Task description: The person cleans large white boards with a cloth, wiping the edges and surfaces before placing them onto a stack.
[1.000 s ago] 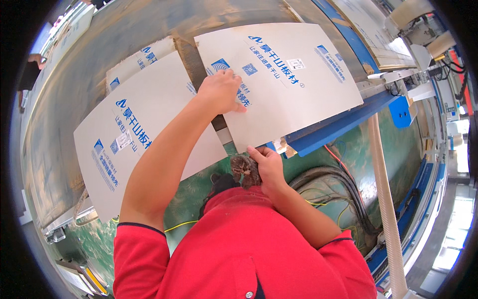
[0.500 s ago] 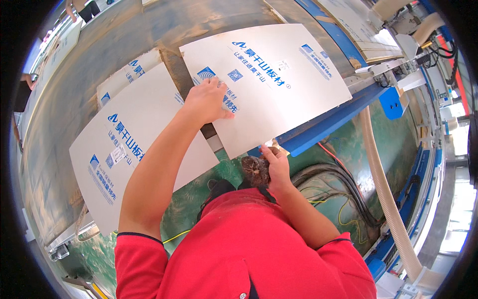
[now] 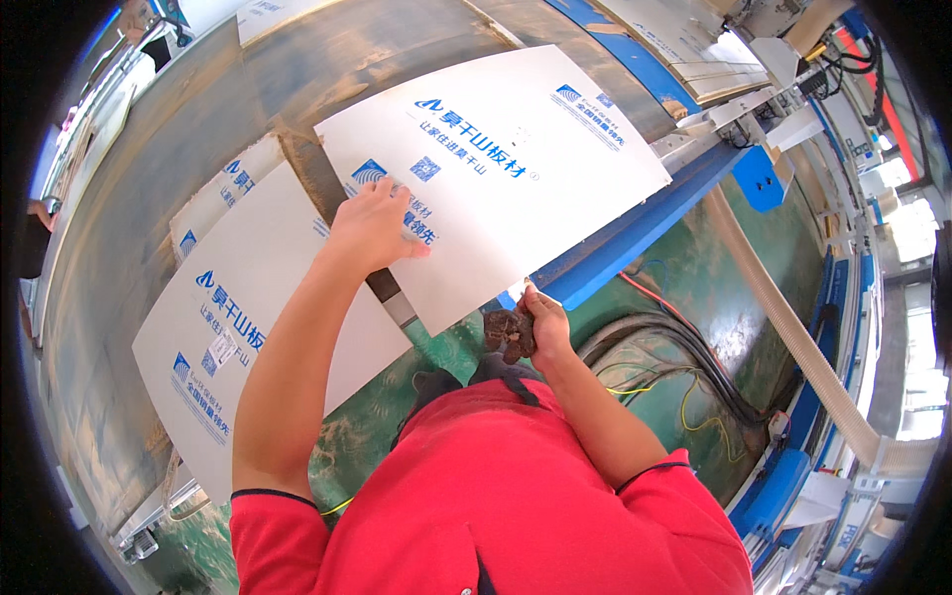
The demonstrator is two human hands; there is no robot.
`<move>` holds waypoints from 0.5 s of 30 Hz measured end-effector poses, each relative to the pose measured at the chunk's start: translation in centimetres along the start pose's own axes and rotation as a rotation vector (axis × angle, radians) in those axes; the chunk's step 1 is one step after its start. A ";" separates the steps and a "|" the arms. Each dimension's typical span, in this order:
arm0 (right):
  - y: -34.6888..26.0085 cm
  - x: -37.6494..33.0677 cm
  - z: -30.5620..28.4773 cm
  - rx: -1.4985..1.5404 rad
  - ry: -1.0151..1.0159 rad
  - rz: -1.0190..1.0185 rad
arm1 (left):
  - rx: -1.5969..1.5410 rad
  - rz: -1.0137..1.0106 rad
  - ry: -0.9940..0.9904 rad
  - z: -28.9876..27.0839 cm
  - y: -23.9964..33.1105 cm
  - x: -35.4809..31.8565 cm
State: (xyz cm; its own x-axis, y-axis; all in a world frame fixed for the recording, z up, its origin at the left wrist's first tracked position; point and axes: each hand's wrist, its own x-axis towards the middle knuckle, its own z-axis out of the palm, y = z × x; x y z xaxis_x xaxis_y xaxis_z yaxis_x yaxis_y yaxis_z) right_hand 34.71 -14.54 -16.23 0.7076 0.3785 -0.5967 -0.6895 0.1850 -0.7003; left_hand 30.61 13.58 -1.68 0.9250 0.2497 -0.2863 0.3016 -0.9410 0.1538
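A large white panel (image 3: pixel 476 218) with blue print lies on the machine table, its near corner jutting past the table edge. My left hand (image 3: pixel 372 226) rests on the panel's left part, palm down, fingers spread and slightly bent. At the panel's near edge is my right hand (image 3: pixel 545 322), closed around a dark brown, dusty bundle (image 3: pixel 509 333) whose exact kind I cannot make out. My right thumb and fingertips are close to the panel's edge; whether they touch it is unclear. Left of this panel lies a second printed white panel (image 3: pixel 288 268), partly behind my left forearm.
A smaller white piece (image 3: pixel 203 208) lies partly under the left panel. Sawdust marks the brown tabletop (image 3: pixel 327 59). A blue machine rail (image 3: pixel 635 233) runs beside the panel on the right. Black cables (image 3: pixel 674 342) and a ribbed hose (image 3: pixel 783 317) cross the green floor.
The whole view has shifted, so the panels and my left hand appear farther left. Both hands keep nearly the same places relative to the panel.
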 end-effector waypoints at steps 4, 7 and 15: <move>-3.0 1.0 -1.5 -0.119 0.004 -0.126 | -0.028 -0.036 0.000 -1.0 1.9 1.1; -5.7 1.0 -1.9 -0.074 0.032 -0.205 | -0.002 -0.036 0.054 -0.5 2.5 1.7; -15.3 1.4 -6.0 0.015 0.023 -0.159 | 0.015 -0.062 0.034 -2.9 6.1 2.9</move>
State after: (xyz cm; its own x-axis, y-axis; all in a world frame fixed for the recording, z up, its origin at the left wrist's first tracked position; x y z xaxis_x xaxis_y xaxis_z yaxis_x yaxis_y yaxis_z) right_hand 47.18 -22.28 -8.70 0.8111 0.3229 -0.4876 -0.5706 0.2542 -0.7809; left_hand 35.80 9.23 1.21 0.9121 0.3149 -0.2626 0.3552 -0.9267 0.1227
